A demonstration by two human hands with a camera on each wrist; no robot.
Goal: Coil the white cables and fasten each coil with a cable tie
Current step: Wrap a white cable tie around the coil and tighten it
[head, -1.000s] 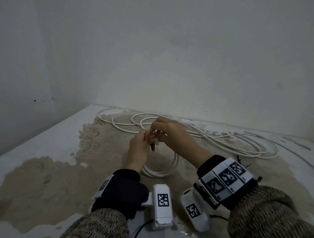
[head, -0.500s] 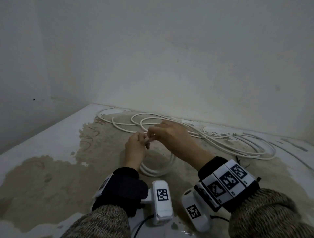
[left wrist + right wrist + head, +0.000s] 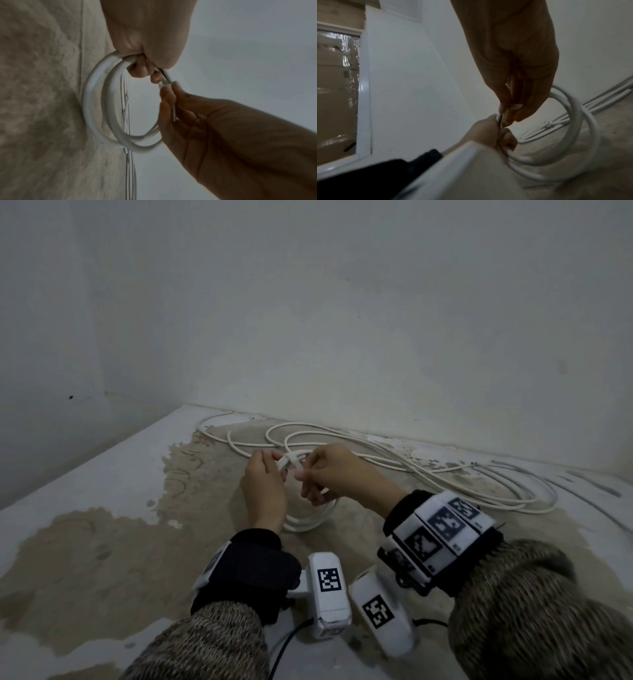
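Standing on its edge on the stained floor (image 3: 102, 559), the coil (image 3: 308, 518) of white cable rose between the two hands, its lower arc touching the floor and its top gathered in the left hand (image 3: 265, 487), whose fingers (image 3: 142, 67) were curled round the bundled turns. The right hand (image 3: 329, 477) met it just beside that grip, thumb and fingertips (image 3: 506, 119) pinching the thin tail of the cable tie (image 3: 290, 461) that wrapped the top of the coil; from the left wrist the tail (image 3: 173, 112) ran down across the right palm. The hands worked close to the corner where two pale walls (image 3: 342, 320) met, the floor's far edge just behind the knuckles. Between the hands and that back wall the loose cables (image 3: 445, 477) sprawled in wide loops, stretching off to the right along the wall's foot, one loop passing just behind the hands. To the left the floor lay open out to the side wall. From the right wrist a white-framed opening (image 3: 363, 94) showed in the wall beyond the left hand, well apart from the coil
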